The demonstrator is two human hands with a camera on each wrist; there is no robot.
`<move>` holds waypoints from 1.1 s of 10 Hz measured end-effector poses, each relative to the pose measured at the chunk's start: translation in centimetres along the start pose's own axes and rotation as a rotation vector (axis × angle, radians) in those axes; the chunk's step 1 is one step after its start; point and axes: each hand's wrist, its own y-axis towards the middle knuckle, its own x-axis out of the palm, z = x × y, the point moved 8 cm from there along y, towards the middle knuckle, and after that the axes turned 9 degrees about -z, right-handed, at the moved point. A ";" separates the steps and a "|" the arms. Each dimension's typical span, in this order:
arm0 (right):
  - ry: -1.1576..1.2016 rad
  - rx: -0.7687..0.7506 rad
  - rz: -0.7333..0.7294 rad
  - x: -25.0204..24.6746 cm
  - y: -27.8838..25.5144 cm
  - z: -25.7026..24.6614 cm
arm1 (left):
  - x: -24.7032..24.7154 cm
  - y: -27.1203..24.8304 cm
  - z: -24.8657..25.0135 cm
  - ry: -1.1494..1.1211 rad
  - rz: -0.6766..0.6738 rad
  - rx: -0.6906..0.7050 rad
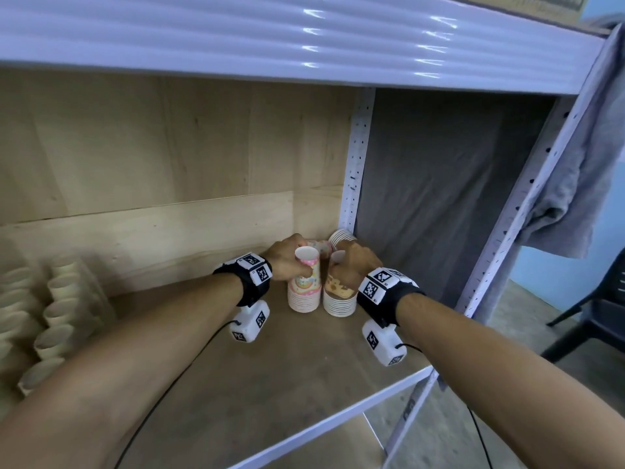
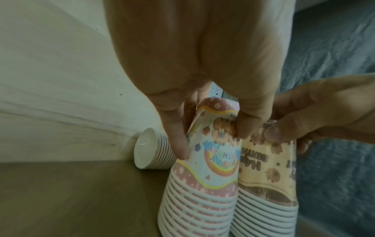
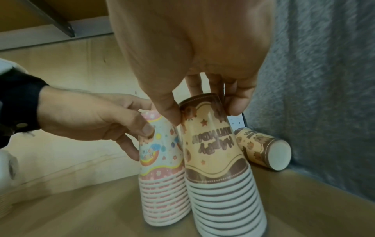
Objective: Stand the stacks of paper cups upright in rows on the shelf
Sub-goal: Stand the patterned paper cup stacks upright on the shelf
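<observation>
Two stacks of paper cups stand mouth-down, side by side, on the brown shelf board (image 1: 270,367) near its back right corner. My left hand (image 1: 291,262) grips the pink rainbow stack (image 1: 303,289) near its top, fingers and thumb curled round it (image 2: 211,137). My right hand (image 1: 351,265) grips the yellow-brown stack (image 1: 340,299) the same way (image 3: 202,110). Behind them two more stacks lie on their sides: a pink one (image 2: 154,152) against the wooden back panel and a yellow-brown one (image 3: 263,152) by the grey cloth.
Rows of pale beige cup-like stacks (image 1: 50,316) fill the shelf's left end. A perforated white post (image 1: 355,164) and grey cloth (image 1: 439,198) close the right side. The upper shelf (image 1: 270,35) hangs overhead. A dark chair (image 1: 592,316) stands outside to the right.
</observation>
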 end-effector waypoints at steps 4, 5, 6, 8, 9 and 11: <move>-0.054 0.006 -0.109 0.5 0.5 0.3 | -0.3 0.3 2.1 0.137 -0.077 0.023; -0.078 -0.022 -0.129 0.3 0.7 -0.2 | -0.4 0.2 3.1 0.240 -0.102 0.020; -0.114 -0.017 -0.200 0.8 1.4 -0.8 | -0.6 -0.1 3.7 0.337 -0.161 -0.015; -0.243 -0.125 -0.309 1.6 2.2 -3.4 | -2.0 -2.3 3.3 0.560 -0.336 -0.163; -0.259 -0.159 -0.393 2.1 2.5 -5.4 | -3.9 -4.5 2.4 0.585 -0.373 -0.251; -0.275 -0.311 -0.435 4.1 3.1 -12.1 | -7.7 -8.6 -0.6 0.582 -0.333 -0.406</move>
